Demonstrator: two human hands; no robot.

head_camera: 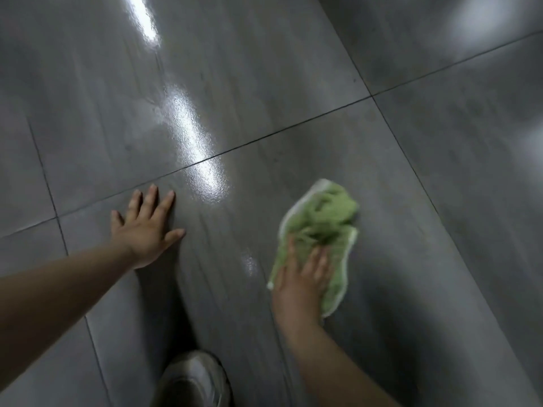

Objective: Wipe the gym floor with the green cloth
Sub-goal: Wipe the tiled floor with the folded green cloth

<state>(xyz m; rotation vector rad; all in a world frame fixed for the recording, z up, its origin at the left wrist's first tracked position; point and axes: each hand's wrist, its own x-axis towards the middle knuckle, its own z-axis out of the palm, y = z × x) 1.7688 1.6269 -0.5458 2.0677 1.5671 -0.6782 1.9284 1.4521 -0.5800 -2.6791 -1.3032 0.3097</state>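
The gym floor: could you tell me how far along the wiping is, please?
Under way. The right hand presses the green cloth onto the floor; the left hand rests flat on it. The glossy streak may be wiped wet or only glare. The smudged tile at far right looks undone.

Non-task items only:
- Shoe (pixel 192 377): pale grey-white sneaker, bottom edge, left of centre. Toe points up-frame, heel cropped by the frame, sole on the floor (pixel 440 201). Dark shadow just ahead of the toe.
- Glare streak (pixel 199 148): broken bright patches running from top left down to mid-frame, crossing a dark tile joint (pixel 293 127).
- Small glint (pixel 249 262) lower down, in line with the streak.
- Soft blurred reflection (pixel 482 22) at top right.
- Second joint (pixel 411 160) crosses the first right of centre.
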